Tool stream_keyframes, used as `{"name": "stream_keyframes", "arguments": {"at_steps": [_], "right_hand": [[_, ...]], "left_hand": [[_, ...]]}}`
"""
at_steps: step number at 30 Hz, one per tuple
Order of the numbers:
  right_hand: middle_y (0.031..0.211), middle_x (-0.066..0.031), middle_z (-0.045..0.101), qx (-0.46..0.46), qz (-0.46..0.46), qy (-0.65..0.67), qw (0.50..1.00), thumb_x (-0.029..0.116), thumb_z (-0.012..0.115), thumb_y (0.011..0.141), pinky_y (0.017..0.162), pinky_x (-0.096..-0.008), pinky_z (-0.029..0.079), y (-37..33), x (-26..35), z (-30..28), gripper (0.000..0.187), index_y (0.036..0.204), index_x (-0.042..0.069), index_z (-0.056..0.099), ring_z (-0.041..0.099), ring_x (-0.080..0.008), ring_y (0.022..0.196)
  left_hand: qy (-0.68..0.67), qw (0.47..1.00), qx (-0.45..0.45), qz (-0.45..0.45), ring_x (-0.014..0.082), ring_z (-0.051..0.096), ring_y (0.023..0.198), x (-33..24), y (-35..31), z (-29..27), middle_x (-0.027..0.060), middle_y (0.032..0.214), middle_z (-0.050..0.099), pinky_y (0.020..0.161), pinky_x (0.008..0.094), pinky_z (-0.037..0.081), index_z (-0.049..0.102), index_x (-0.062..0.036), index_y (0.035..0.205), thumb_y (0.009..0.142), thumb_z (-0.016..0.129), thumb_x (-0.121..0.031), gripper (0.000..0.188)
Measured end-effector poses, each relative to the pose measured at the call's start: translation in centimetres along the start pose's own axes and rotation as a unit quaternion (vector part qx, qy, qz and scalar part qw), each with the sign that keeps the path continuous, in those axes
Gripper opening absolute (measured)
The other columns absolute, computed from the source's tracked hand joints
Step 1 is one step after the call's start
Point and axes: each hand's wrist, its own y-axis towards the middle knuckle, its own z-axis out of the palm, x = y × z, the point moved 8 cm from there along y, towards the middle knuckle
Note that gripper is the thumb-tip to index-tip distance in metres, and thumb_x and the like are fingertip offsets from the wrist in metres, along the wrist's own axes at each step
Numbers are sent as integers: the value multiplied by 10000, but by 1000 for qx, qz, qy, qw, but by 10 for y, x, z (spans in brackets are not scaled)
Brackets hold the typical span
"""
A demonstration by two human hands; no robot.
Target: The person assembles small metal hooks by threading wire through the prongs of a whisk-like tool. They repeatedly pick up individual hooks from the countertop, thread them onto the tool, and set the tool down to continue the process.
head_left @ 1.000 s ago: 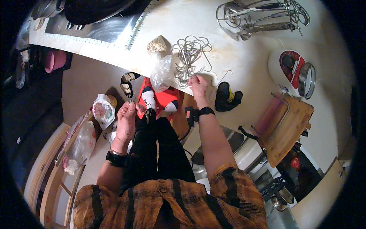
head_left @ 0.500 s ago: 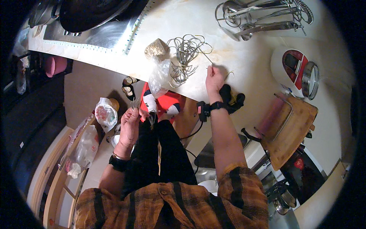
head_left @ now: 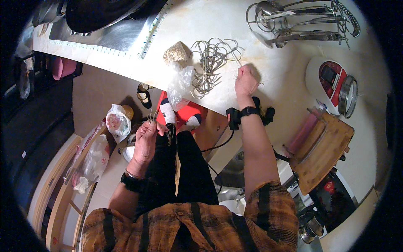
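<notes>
A loose tangle of thin grey-green strands [head_left: 208,63], like dried stems, lies on the pale counter. Just right of it, my right hand [head_left: 247,82] is closed in a pinch on one such strand. A bit of strand shows above its fingertips and a curved end pokes out at its right side. Over my lap, my left hand [head_left: 145,138] grips a small bunch of short strand pieces [head_left: 152,116], whose ends stick out above and below the fingers. Beside the tangle sit a clear bag of beige bits [head_left: 175,53] and a crumpled clear plastic bag [head_left: 181,80] at the counter's edge.
A metal rack of utensils [head_left: 302,23] lies at the back right. To the right stand a white and red rice cooker [head_left: 329,80] and a wooden cutting board [head_left: 325,151]. A dark pan [head_left: 98,14] rests over the hob at far left. Below the counter is a red stool [head_left: 187,112].
My right hand has moved slightly right and away from me, still pinching its strand. The left hand keeps its bunch in nearly the same place. The whole view has shifted a little.
</notes>
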Motion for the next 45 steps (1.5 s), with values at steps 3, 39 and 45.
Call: {"name": "stream_keyframes", "arguments": {"at_steps": [3, 39, 45], "right_hand": [[940, -103, 624, -40, 19, 12, 999, 263, 568, 898, 672, -473, 489, -4, -9, -24, 113, 897, 166, 626, 614, -361, 796], [1208, -84, 551, 69, -102, 38, 992, 194, 671, 809, 906, -415, 458, -38, -9, -5, 310, 1110, 137, 629, 530, -302, 1085], [1150, -156, 570, 104, -70, -167, 978, 226, 626, 851, 865, -399, 496, -15, 38, 14, 262, 1055, 62, 634, 531, -321, 1100]], "left_hand": [[10, 1000, 5, -5, 195, 570, 829, -3, 1, 4, 56, 746, 578, 878, 358, 440, 537, -61, 797, 995, 471, -223, 264], [34, 999, 17, -15, 178, 565, 825, 7, -2, 12, 46, 725, 572, 856, 327, 428, 566, -55, 822, 1007, 434, -220, 281], [41, 999, 17, -4, 174, 563, 809, 4, -3, 8, 47, 726, 576, 849, 326, 429, 572, -55, 820, 1006, 441, -228, 285]]}}
